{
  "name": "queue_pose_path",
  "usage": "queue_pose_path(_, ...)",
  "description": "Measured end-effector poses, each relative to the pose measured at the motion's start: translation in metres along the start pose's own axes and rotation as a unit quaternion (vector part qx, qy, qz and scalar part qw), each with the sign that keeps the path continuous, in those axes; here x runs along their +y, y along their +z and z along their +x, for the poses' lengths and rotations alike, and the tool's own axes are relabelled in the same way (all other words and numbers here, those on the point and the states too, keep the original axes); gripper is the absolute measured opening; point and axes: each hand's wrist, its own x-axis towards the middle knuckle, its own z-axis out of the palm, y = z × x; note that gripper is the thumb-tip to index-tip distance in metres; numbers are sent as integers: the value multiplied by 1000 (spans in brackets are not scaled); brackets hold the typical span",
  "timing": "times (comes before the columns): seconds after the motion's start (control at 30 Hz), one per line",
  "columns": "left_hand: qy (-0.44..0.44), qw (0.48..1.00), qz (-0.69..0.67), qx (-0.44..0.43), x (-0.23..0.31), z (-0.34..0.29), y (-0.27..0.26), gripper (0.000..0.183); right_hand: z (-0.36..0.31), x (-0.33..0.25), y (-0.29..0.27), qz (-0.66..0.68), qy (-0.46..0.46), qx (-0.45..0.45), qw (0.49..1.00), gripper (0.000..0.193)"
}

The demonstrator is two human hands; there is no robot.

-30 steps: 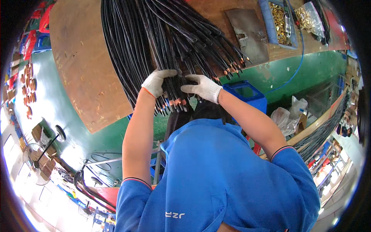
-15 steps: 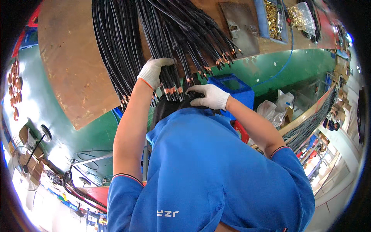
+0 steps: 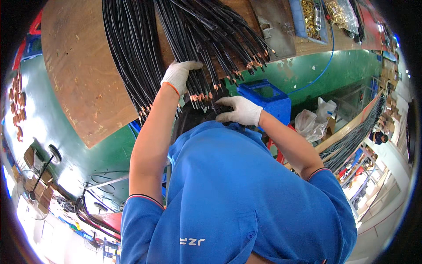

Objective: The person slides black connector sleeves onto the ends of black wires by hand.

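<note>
My left hand [image 3: 178, 75], in a white knit glove with an orange cuff, is closed around a bundle of black cables [image 3: 190, 56]. Bare copper-coloured ends [image 3: 201, 97] of that bundle stick out past the table edge, just below the hand. To their right is my right hand [image 3: 241, 111], also gloved, its thumb and fingers curved and held apart. Dark material shows in the gap between them; I cannot make out what it is, and no held thing is plain there.
More black cables [image 3: 132, 48] lie across the brown tabletop [image 3: 83, 83], their ends toward me. A blue bin [image 3: 277, 105] stands right of my right hand. At the back right are a tray [image 3: 302, 20] of brass-coloured fittings and a metal plate [image 3: 274, 31]. Grey cables [image 3: 351, 138] fill a long rack.
The bundle's copper ends and my left hand appear slightly higher and further right. My right hand stays nearly in place, its fingers a little closer to the cable ends.
</note>
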Motion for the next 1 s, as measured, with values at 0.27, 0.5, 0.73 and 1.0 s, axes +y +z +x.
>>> queue_pose_path(0.27,115,986,114,-28,-44,57,-64,31,21,-20,9,175,61,18,983,50)
queue_pose_path(0.5,15,998,57,26,15,-21,-7,24,66,-20,-4,111,2,181,977,58)
queue_pose_path(0.73,-7,999,27,-27,24,-26,-38,30,155,-61,-69,51,-6,278,959,59)
queue_pose_path(1.0,7,991,-90,-97,1,-3,-41,29,145,-75,-45,116,-17,224,968,54)
